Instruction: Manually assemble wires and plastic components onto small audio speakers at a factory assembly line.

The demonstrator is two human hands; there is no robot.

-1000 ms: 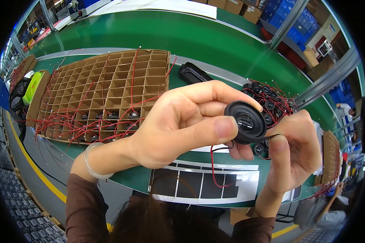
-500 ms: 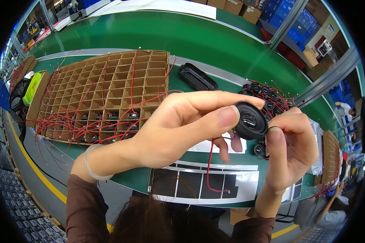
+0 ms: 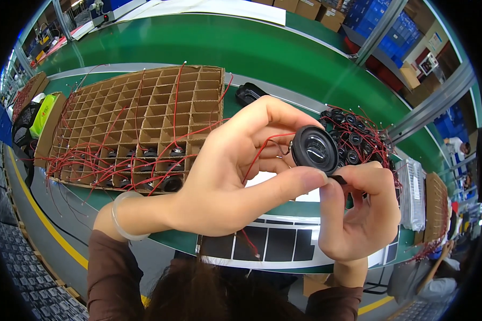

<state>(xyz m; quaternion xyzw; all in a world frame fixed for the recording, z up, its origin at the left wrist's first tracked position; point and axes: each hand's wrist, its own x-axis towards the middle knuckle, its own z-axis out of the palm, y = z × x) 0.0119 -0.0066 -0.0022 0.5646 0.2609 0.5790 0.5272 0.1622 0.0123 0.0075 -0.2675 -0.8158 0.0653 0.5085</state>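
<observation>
A small round black speaker with a glossy centre is in my left hand, held at its rim between thumb and fingers. Its face is tilted toward the right. A thin red wire runs from its back past my left palm, and its plug end hangs above the sheet below. Against the speaker's lower right edge, my right hand pinches a small black strip between thumb and forefinger. My left thumb tip almost meets the right fingertips there. What the strip is made of I cannot tell.
At left stands a divided cardboard box with wired speakers in its nearer cells. A pile of black speakers lies at right. White sheets with black rectangles lie at the front edge. A black oblong case sits behind my left hand.
The speaker has turned and shifted slightly left and up. My right hand has moved left and down, with the black strip now showing in its fingers. The red wire swung left.
</observation>
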